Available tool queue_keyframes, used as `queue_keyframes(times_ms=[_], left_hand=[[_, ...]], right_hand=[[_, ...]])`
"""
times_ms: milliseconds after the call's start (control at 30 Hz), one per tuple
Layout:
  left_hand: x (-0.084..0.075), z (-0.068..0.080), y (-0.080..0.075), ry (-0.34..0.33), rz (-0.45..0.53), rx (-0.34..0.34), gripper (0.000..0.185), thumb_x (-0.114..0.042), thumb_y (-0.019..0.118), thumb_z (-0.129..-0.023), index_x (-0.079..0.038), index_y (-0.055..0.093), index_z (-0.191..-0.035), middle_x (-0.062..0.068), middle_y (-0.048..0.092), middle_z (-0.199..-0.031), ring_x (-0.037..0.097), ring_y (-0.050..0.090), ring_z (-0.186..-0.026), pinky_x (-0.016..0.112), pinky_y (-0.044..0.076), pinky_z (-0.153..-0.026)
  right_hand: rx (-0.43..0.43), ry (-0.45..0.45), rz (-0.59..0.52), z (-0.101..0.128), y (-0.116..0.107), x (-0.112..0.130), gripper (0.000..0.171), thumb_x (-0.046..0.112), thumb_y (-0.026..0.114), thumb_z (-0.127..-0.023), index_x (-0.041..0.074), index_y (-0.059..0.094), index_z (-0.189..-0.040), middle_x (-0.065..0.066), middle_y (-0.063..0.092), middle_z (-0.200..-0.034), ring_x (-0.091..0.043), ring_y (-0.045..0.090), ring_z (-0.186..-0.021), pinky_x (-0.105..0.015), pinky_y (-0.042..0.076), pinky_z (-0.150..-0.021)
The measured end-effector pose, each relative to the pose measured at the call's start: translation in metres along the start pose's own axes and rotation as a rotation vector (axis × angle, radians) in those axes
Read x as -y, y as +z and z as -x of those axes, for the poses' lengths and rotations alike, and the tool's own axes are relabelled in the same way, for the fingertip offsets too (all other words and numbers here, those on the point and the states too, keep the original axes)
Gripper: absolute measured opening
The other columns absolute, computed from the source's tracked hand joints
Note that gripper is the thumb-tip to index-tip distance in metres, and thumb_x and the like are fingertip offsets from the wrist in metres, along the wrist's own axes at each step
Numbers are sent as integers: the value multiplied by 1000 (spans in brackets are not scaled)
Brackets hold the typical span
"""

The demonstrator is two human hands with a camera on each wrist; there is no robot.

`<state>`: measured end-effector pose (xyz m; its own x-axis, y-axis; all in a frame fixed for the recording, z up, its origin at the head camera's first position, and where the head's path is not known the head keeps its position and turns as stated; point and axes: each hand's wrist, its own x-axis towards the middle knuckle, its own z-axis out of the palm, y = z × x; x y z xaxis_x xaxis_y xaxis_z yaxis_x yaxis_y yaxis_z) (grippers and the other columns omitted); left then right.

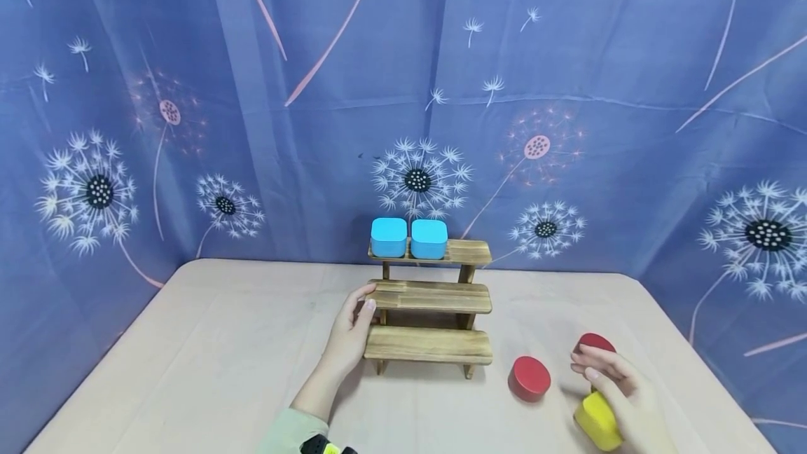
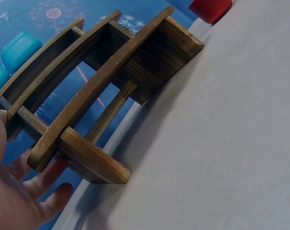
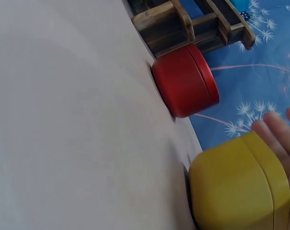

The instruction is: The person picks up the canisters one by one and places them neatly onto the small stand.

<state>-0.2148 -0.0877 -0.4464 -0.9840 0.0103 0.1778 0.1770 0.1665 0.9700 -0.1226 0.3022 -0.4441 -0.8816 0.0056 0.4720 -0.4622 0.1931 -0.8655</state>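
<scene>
A three-tier wooden stand (image 1: 429,345) is on the table, two light-blue rounded-square tins (image 1: 389,238) side by side on its top tier. My left hand (image 1: 348,331) grips the stand's left end at the middle tier; in the left wrist view its thumb and fingers lie on either side of the wood. On the right, my right hand (image 1: 627,394) is over and beside a yellow lidded tin (image 1: 597,422). Its fingers (image 3: 279,134) extend past the tin, not curled round it. One red round tin (image 1: 529,378) stands nearby; another red tin (image 1: 595,342) is partly hidden behind the fingers.
The table (image 1: 189,370) has a pale cloth. A blue dandelion-print curtain (image 1: 315,160) hangs behind it and along both sides, close behind the stand. Both red tins stand between the stand and the table's right edge.
</scene>
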Motion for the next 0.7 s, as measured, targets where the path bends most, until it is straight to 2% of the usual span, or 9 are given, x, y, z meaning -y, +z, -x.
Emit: queue_keyframes(times_ms=[167, 333, 467, 567, 700], left_hand=[[0, 0, -1, 8, -2, 2, 38, -30, 42, -102, -20, 44, -138, 9, 47, -140, 26, 48, -125, 44, 37, -108], [-1, 1, -1, 0, -7, 4, 38, -31, 41, -102, -20, 44, -138, 9, 48, -138, 25, 49, -124, 44, 38, -107], [-1, 0, -1, -5, -6, 5, 38, -30, 42, -102, -20, 44, -138, 9, 49, -138, 25, 49, -123, 43, 38, -106], [0, 0, 0, -4, -4, 4, 37, -30, 42, -102, -20, 45, -138, 9, 49, -138, 25, 49, -123, 43, 38, -106], [0, 0, 0, 4, -1, 2, 37, -29, 42, -101, -20, 45, -137, 9, 48, -140, 26, 48, -125, 44, 37, -108]], right_hand=[[14, -20, 109, 2, -4, -1, 32, -14, 48, -89, -14, 51, -121, 8, 71, -105, 1, 65, -96, -7, 48, -81], [11, 60, 186, 4, -9, 1, 32, -8, 49, -92, -12, 51, -123, 13, 70, -105, 3, 64, -95, -6, 47, -80], [6, 117, 93, 5, -16, 1, 33, -8, 49, -92, -13, 48, -125, 11, 70, -107, 0, 65, -94, -10, 50, -80], [0, 197, 49, 5, -23, 2, 33, -4, 51, -93, -9, 50, -126, 12, 69, -107, -3, 67, -92, -12, 52, -77], [-1, 331, 110, 5, -32, 4, 33, 5, 57, -93, -1, 54, -125, 14, 70, -103, -4, 68, -87, -12, 53, -73]])
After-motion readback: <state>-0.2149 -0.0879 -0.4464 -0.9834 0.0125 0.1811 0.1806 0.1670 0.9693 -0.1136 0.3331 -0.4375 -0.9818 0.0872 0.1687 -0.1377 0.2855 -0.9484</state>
